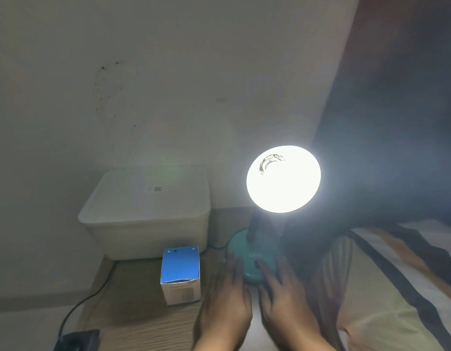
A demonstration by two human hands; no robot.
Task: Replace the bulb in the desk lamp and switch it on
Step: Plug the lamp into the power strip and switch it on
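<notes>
Head view: lamp (282,178) lit, left hand (225,295) and right hand (282,297) spread flat by teal base (252,257) (gripping nothing); bump could tip it.

The bulb (283,179) was lost in white glare, so its shape and the shade's inside could not be made out. The lamp's neck (255,228) was dark and only partly seen. Both hands (225,304) (286,306) were blurred and cut off at the wrists by the bottom edge; part of the base (252,249) was covered by their fingers. Print on the box (180,274) was too small to be read. A black plug block (77,340) was cropped at the bottom edge.
</notes>
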